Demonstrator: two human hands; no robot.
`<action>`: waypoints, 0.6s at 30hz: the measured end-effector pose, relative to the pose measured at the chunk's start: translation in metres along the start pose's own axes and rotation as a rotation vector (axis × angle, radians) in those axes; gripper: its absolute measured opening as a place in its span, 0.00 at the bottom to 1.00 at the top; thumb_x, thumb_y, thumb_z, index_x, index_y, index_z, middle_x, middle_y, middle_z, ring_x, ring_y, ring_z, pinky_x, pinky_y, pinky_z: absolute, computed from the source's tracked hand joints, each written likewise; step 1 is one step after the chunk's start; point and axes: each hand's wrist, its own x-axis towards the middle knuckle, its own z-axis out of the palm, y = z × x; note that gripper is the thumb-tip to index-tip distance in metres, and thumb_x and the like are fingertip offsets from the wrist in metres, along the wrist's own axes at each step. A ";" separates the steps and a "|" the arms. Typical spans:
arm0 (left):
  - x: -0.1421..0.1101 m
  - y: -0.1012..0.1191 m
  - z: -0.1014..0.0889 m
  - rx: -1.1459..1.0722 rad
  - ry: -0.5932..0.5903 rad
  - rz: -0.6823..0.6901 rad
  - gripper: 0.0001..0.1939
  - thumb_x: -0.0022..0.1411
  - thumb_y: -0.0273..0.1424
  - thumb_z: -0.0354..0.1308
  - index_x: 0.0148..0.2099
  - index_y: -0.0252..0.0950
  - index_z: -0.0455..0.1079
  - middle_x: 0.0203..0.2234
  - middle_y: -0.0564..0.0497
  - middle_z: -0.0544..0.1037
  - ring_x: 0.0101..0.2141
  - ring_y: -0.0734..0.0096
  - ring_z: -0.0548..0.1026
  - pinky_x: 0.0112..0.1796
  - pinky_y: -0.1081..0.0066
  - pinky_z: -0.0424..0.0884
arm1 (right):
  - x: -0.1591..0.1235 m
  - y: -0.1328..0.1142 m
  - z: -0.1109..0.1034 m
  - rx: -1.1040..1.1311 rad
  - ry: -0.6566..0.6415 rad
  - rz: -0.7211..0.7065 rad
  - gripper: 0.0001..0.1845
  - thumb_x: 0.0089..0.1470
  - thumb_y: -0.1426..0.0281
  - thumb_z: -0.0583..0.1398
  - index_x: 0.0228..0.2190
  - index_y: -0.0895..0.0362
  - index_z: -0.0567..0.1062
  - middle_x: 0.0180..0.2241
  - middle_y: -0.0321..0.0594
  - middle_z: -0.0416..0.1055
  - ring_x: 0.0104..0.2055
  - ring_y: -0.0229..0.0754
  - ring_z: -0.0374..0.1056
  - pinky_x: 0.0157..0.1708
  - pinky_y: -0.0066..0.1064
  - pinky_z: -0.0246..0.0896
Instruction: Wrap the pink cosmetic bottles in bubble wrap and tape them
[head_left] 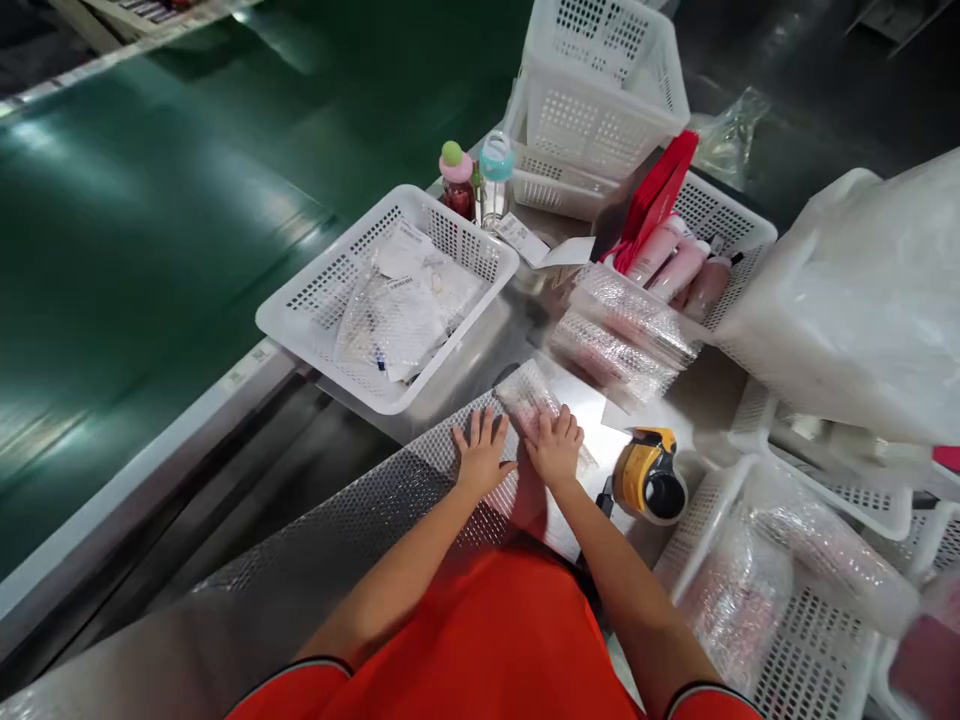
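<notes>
My left hand [481, 452] lies flat with fingers spread on a long sheet of bubble wrap [375, 515] that runs across the steel worktop toward me. My right hand [556, 446] rests beside it, fingers curled over a small bubble-wrapped pink item [529, 395] at the sheet's far end. Both hands press down close together.
A white basket [300, 310] with plastic-bagged items stands left. Another white basket [739, 225] holds pink tubes and a red box; wrapped bundles [626, 335] lie before it. A yellow tape dispenser [649, 477] sits right of my hand. Stacked baskets [600, 90] stand behind; a green conveyor [150, 200] runs left.
</notes>
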 end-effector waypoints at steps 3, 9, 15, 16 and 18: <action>-0.005 0.008 -0.003 0.009 0.000 0.059 0.39 0.65 0.38 0.59 0.74 0.42 0.52 0.74 0.39 0.47 0.73 0.41 0.43 0.65 0.29 0.37 | 0.008 0.008 -0.008 -0.008 -0.049 -0.031 0.33 0.58 0.56 0.63 0.60 0.57 0.67 0.68 0.62 0.53 0.65 0.65 0.52 0.59 0.54 0.50; -0.004 0.003 -0.019 0.020 -0.017 0.033 0.36 0.65 0.37 0.59 0.72 0.40 0.57 0.73 0.37 0.53 0.71 0.41 0.49 0.65 0.31 0.46 | 0.011 0.009 -0.021 0.004 -0.090 -0.041 0.26 0.65 0.56 0.56 0.58 0.57 0.69 0.67 0.61 0.55 0.63 0.62 0.56 0.59 0.52 0.52; 0.030 -0.012 -0.053 0.067 -0.024 0.101 0.37 0.60 0.35 0.65 0.70 0.42 0.60 0.70 0.42 0.60 0.64 0.43 0.62 0.60 0.43 0.62 | 0.027 0.009 -0.037 0.097 -0.126 0.081 0.38 0.56 0.56 0.66 0.60 0.62 0.65 0.59 0.59 0.65 0.57 0.56 0.64 0.55 0.39 0.58; 0.034 -0.011 -0.057 0.056 -0.014 0.074 0.36 0.60 0.34 0.64 0.69 0.42 0.61 0.69 0.41 0.62 0.62 0.44 0.64 0.59 0.45 0.64 | 0.032 0.009 -0.041 0.101 -0.143 0.123 0.43 0.52 0.54 0.69 0.60 0.64 0.64 0.57 0.59 0.68 0.56 0.56 0.66 0.53 0.38 0.59; 0.033 -0.007 -0.058 0.014 0.016 0.009 0.32 0.63 0.33 0.60 0.68 0.40 0.62 0.67 0.40 0.64 0.61 0.45 0.66 0.58 0.47 0.64 | 0.038 0.007 -0.046 0.085 -0.167 0.190 0.47 0.43 0.53 0.73 0.57 0.66 0.67 0.52 0.60 0.71 0.54 0.58 0.68 0.50 0.39 0.61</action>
